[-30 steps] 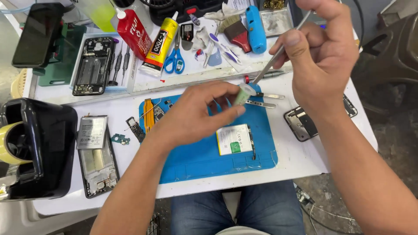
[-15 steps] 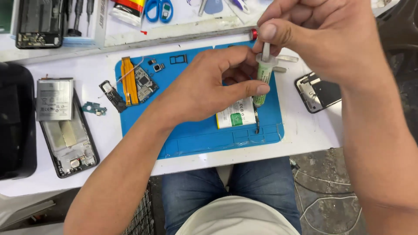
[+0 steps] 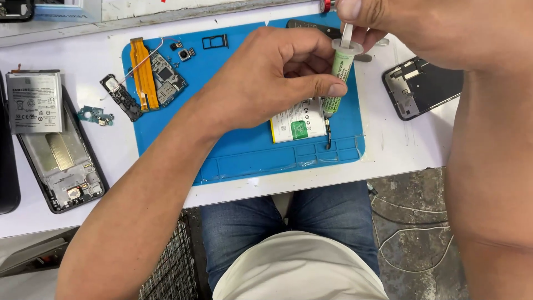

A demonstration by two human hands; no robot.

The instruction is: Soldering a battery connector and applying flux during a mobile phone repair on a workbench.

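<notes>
Syringe point(image 3: 340, 75) of paste being gripped upright in both hands above the blue mat point(image 3: 233, 150).
Left hand point(image 3: 266, 78) is pinching its barrel, right hand point(image 3: 388, 22) pressing the plunger; mat is lying mid-bench point(image 3: 400, 150), tip hovering over a small battery point(image 3: 297, 125).

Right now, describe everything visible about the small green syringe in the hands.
The small green plastic syringe has a pale flange and white plunger on top and a dark tip below. It stands nearly upright, tip down over the white-and-green battery on the blue mat. The left hand pinches its barrel; the right hand grips the plunger.
</notes>
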